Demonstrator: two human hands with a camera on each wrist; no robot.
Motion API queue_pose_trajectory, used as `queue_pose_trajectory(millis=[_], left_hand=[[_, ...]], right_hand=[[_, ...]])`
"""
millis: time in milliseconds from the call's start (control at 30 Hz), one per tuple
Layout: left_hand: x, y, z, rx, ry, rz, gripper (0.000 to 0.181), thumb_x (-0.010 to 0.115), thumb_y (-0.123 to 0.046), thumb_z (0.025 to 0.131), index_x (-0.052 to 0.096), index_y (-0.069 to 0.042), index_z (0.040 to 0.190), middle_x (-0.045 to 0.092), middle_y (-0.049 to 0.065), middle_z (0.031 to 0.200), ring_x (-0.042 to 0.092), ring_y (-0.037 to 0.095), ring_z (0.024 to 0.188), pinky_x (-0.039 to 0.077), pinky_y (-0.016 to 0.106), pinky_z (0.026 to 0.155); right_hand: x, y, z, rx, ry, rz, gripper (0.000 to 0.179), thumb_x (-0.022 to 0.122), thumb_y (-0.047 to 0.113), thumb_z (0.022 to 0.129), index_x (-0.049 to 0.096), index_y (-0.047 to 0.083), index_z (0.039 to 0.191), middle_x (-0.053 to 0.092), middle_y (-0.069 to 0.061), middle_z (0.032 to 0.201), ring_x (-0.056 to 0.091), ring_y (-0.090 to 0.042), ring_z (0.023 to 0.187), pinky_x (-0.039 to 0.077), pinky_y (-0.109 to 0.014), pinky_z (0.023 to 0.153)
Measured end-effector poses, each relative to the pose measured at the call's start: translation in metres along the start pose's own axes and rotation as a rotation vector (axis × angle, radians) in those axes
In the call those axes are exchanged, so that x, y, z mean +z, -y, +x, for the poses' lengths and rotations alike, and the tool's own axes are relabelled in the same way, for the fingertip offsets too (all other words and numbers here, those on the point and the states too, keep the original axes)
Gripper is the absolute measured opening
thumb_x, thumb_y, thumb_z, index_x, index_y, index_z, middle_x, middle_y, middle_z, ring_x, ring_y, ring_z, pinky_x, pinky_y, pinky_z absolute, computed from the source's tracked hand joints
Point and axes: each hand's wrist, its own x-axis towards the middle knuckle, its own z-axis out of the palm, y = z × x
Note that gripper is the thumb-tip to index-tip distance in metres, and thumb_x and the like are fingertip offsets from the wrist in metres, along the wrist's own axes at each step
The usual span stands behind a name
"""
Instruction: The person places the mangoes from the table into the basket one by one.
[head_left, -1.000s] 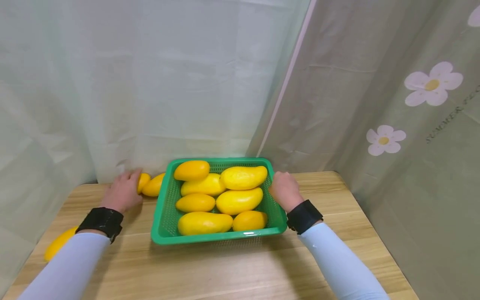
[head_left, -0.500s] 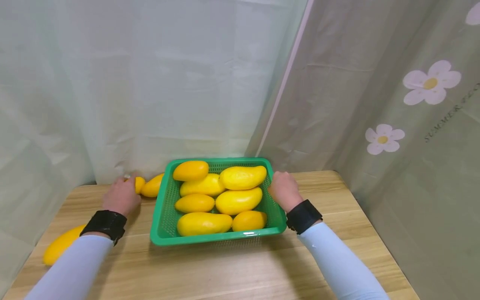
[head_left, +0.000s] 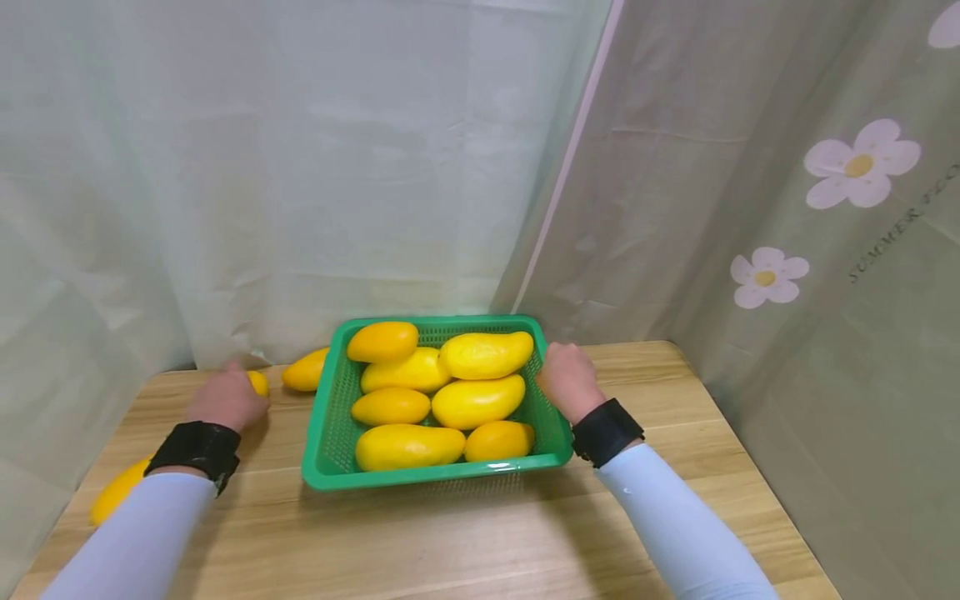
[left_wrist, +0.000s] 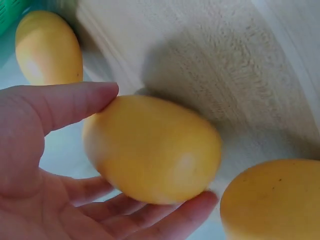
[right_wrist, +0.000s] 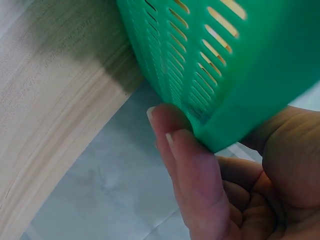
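Observation:
My left hand (head_left: 227,398) holds a yellow mango (left_wrist: 155,150) low over the table, left of the basket. In the left wrist view the thumb lies along one side of the fruit and the fingers curl under the other. A second mango (head_left: 305,371) lies against the basket's left side, apart from the held one. Another mango (head_left: 118,492) rests near my left forearm, partly hidden by the sleeve. My right hand (head_left: 570,383) grips the right rim of a green plastic basket (head_left: 442,477), fingertips against its slotted wall (right_wrist: 180,55). Several mangoes (head_left: 480,402) fill the basket.
A wood-grain table (head_left: 420,542) carries everything. Pale curtains (head_left: 375,167) hang close behind its back edge, and a flowered curtain (head_left: 847,375) hangs along the right side.
My left hand has closed round the mango and drawn it left, so a gap now separates it from the mango beside the basket. The right hand and basket stay put.

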Motion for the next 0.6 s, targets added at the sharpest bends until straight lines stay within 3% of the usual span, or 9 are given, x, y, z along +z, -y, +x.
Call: queue_pose_trajectory(millis=[167, 333, 467, 600], left_hand=[[-0.008, 0.000, -0.008, -0.040, 0.083, 0.011, 0.030, 0.056, -0.032, 0.078, 0.051, -0.002, 0.074, 0.043, 0.012, 0.068, 0.044, 0.028, 0.062, 0.037, 0.037, 0.054], [-0.013, 0.003, -0.013, -0.066, 0.134, 0.018, 0.036, 0.054, -0.040, 0.080, 0.052, -0.004, 0.073, 0.043, 0.010, 0.068, 0.045, 0.026, 0.062, 0.037, 0.036, 0.054], [-0.011, 0.006, -0.013, -0.085, 0.121, 0.017, 0.041, 0.053, -0.045, 0.079, 0.051, -0.004, 0.074, 0.042, 0.010, 0.067, 0.045, 0.026, 0.061, 0.036, 0.036, 0.053], [-0.011, 0.005, -0.012, -0.116, 0.059, -0.003, 0.041, 0.053, -0.045, 0.078, 0.049, -0.003, 0.077, 0.041, 0.009, 0.067, 0.043, 0.025, 0.059, 0.033, 0.036, 0.052]], right_hand=[[0.000, 0.001, 0.000, -0.006, 0.003, 0.007, 0.017, 0.062, 0.017, 0.083, 0.053, 0.005, 0.073, 0.050, -0.005, 0.063, 0.050, -0.016, 0.054, 0.042, -0.028, 0.043], [-0.001, 0.001, 0.001, 0.003, 0.008, 0.018, 0.014, 0.061, 0.015, 0.083, 0.054, 0.005, 0.075, 0.051, -0.006, 0.064, 0.051, -0.017, 0.055, 0.042, -0.029, 0.043], [0.000, 0.001, 0.001, 0.018, 0.014, 0.018, 0.013, 0.060, 0.014, 0.083, 0.055, 0.004, 0.076, 0.051, -0.006, 0.064, 0.051, -0.016, 0.055, 0.042, -0.029, 0.043], [0.000, 0.001, 0.001, 0.030, 0.016, 0.018, 0.012, 0.059, 0.013, 0.083, 0.055, 0.004, 0.076, 0.051, -0.006, 0.065, 0.051, -0.017, 0.055, 0.042, -0.029, 0.042]])
